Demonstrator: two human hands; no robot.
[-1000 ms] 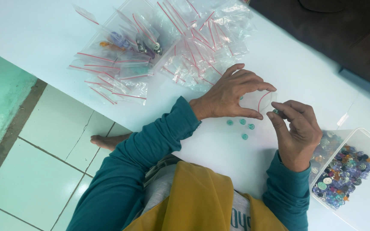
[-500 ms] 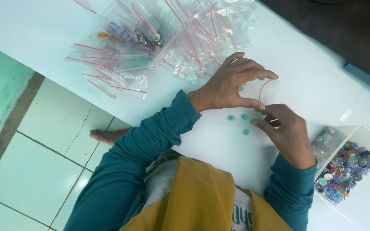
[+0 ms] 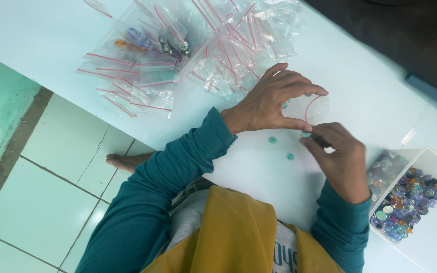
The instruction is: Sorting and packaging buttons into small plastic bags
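My left hand (image 3: 274, 98) holds a small clear zip bag (image 3: 315, 108) with a red seal line, its mouth pinched open between thumb and forefinger. Just below it, my right hand (image 3: 339, 159) has its fingertips closed at the bag's mouth, pinching what looks like a small teal bead; the bead is mostly hidden. Two loose teal beads (image 3: 272, 139) lie on the white table (image 3: 370, 86) under my hands, another (image 3: 290, 156) a little nearer to me.
A heap of clear zip bags (image 3: 218, 45) with red seals, some holding beads, lies at the table's far left. A clear plastic box (image 3: 410, 197) full of mixed coloured beads stands at my right. Tiled floor (image 3: 51, 192) and a bare foot (image 3: 127, 161) show below the table edge.
My right hand has moved left and down to the mouth of the bag held in my left hand. The left hand has stayed in place.
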